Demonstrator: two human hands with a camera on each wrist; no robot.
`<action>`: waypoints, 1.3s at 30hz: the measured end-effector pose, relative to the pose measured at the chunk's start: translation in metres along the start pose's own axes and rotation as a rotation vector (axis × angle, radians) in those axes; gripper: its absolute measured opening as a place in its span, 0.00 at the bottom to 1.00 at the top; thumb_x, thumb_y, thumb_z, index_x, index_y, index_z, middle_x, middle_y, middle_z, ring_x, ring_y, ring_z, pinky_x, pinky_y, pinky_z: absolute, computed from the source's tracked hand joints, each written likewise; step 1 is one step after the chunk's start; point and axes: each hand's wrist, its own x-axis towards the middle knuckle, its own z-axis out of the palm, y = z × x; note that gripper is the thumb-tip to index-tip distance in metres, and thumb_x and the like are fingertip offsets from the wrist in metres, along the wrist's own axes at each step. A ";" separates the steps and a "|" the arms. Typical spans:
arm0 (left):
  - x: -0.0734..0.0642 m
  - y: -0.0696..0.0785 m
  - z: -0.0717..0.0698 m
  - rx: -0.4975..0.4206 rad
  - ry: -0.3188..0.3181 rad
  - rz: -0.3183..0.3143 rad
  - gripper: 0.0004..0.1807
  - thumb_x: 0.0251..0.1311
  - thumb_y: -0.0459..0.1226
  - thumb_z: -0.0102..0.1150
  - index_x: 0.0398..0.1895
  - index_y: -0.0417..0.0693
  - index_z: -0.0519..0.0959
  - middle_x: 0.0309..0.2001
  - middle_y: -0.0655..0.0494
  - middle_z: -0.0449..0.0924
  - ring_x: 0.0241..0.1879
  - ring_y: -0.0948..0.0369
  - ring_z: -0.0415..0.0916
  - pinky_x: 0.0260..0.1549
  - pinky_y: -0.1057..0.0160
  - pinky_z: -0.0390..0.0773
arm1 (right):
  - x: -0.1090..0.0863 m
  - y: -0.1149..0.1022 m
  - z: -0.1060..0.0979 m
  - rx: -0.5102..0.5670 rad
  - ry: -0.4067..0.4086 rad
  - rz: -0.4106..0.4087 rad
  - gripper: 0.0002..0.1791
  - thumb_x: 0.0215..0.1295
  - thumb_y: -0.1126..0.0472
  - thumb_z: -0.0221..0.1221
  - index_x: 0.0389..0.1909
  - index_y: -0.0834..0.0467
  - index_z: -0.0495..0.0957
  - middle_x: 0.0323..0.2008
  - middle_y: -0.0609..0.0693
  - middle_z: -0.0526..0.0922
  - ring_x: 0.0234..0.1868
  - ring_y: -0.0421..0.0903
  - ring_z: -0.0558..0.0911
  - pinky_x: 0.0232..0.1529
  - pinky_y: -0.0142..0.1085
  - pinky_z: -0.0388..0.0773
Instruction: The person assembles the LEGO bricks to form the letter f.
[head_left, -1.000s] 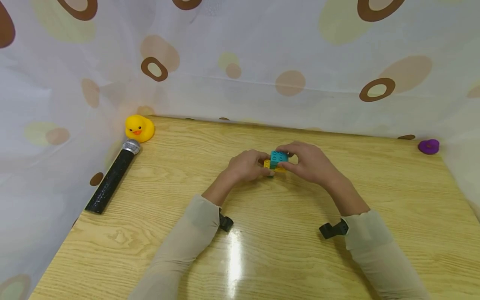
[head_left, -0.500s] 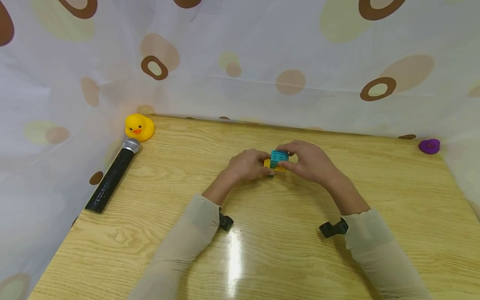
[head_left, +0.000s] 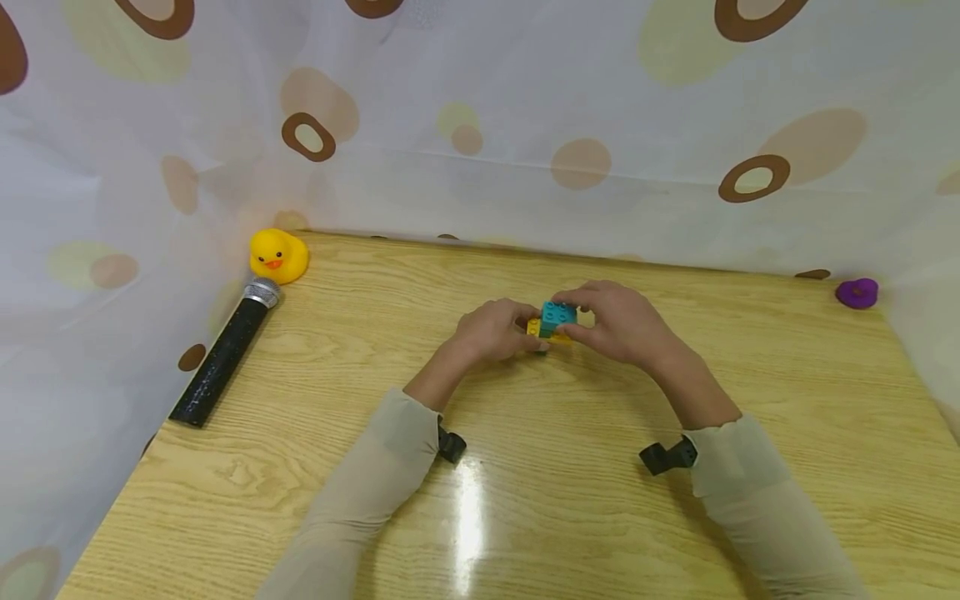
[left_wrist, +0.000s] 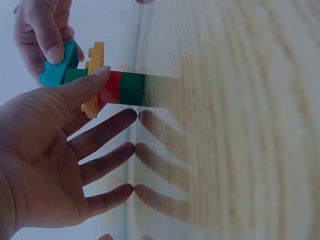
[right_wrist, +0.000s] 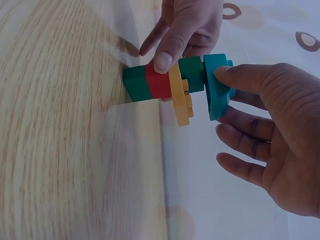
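Near the middle of the table (head_left: pixel 525 433) stands a small stack of toy building bricks. From the bottom it runs green brick (right_wrist: pixel 136 82), red brick (right_wrist: pixel 159 84), wider yellow brick (right_wrist: pixel 180 107), then an upper green brick (right_wrist: pixel 191 73). My left hand (head_left: pixel 493 331) pinches the stack around the red and yellow bricks, its other fingers spread with tips at the tabletop. Between thumb and fingers of my right hand (head_left: pixel 621 325) is a teal brick (right_wrist: pixel 216 92), tilted slightly at the top of the upper green brick, a thin gap showing at one side.
A yellow rubber duck (head_left: pixel 279 257) sits in the back left corner, with a black toy microphone (head_left: pixel 225 358) lying in front of it. At the far right is a small purple duck-shaped toy (head_left: pixel 857 293). A spotted white curtain (head_left: pixel 517 200) borders the table's back and sides.
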 end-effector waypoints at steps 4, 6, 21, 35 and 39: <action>0.000 -0.002 0.000 -0.007 0.002 0.000 0.32 0.66 0.54 0.64 0.72 0.59 0.73 0.59 0.58 0.83 0.53 0.59 0.80 0.47 0.54 0.79 | 0.002 -0.002 -0.001 -0.015 -0.011 -0.006 0.24 0.70 0.53 0.64 0.64 0.55 0.78 0.59 0.60 0.82 0.59 0.60 0.81 0.56 0.57 0.77; 0.001 -0.002 0.000 -0.006 0.000 -0.002 0.32 0.66 0.54 0.64 0.72 0.59 0.73 0.59 0.58 0.82 0.52 0.60 0.80 0.47 0.54 0.79 | 0.002 -0.003 -0.001 -0.028 -0.015 -0.011 0.24 0.70 0.53 0.64 0.64 0.55 0.79 0.58 0.60 0.83 0.58 0.61 0.81 0.56 0.57 0.78; 0.002 0.001 0.000 0.007 0.002 -0.015 0.31 0.65 0.55 0.64 0.70 0.60 0.74 0.57 0.59 0.83 0.48 0.61 0.80 0.43 0.56 0.79 | 0.006 -0.004 -0.005 -0.057 -0.031 -0.014 0.24 0.68 0.53 0.66 0.63 0.54 0.80 0.55 0.60 0.84 0.56 0.59 0.82 0.53 0.55 0.79; 0.002 0.003 -0.002 0.003 -0.011 -0.013 0.32 0.65 0.55 0.65 0.71 0.60 0.74 0.52 0.59 0.83 0.44 0.61 0.80 0.40 0.57 0.78 | 0.009 -0.001 -0.009 -0.037 -0.042 -0.003 0.23 0.66 0.52 0.67 0.61 0.52 0.83 0.54 0.57 0.86 0.54 0.57 0.82 0.49 0.52 0.80; 0.002 0.004 -0.001 0.012 -0.009 -0.016 0.32 0.65 0.55 0.65 0.71 0.60 0.73 0.50 0.59 0.83 0.40 0.61 0.79 0.36 0.58 0.77 | 0.009 -0.001 -0.011 -0.049 -0.054 0.004 0.23 0.65 0.52 0.68 0.61 0.51 0.83 0.54 0.56 0.86 0.53 0.56 0.83 0.46 0.50 0.81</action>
